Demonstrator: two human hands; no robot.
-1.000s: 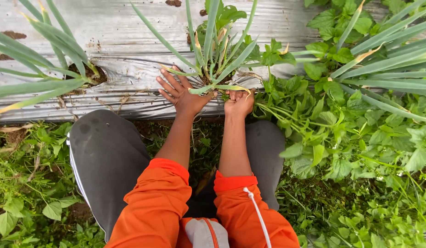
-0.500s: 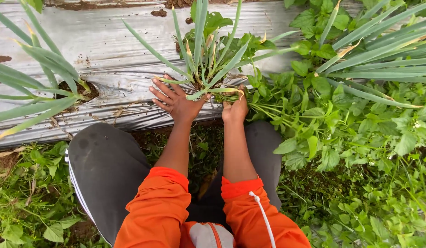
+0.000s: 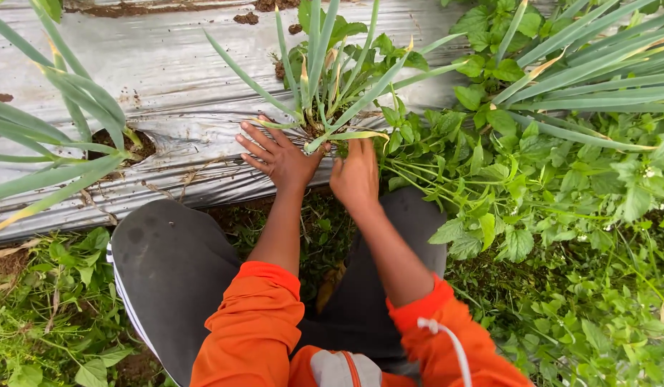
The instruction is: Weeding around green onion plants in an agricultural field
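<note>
Fingers (image 3: 257, 143) against weed-crowded onion clump (image 3: 325, 93)

Silver plastic mulch (image 3: 167, 86) covers a garden bed; leafy weeds (image 3: 561, 236) crowd it, probably in daylight.

Person, head-camera view. Left hand (image 3: 280, 159) and right hand (image 3: 355, 177): bare, no gloves, forearms uncovered. Orange sleeves (image 3: 257, 326) pushed up to mid-forearm, cuffs bunched. White drawcord (image 3: 446, 338) hanging at 5 o'clock. Grey zip-edged panel (image 3: 344, 368) on the orange top at 6 o'clock. Dark grey trousers (image 3: 171, 272), with white side stripes (image 3: 124, 299) at 8 o'clock.
</note>
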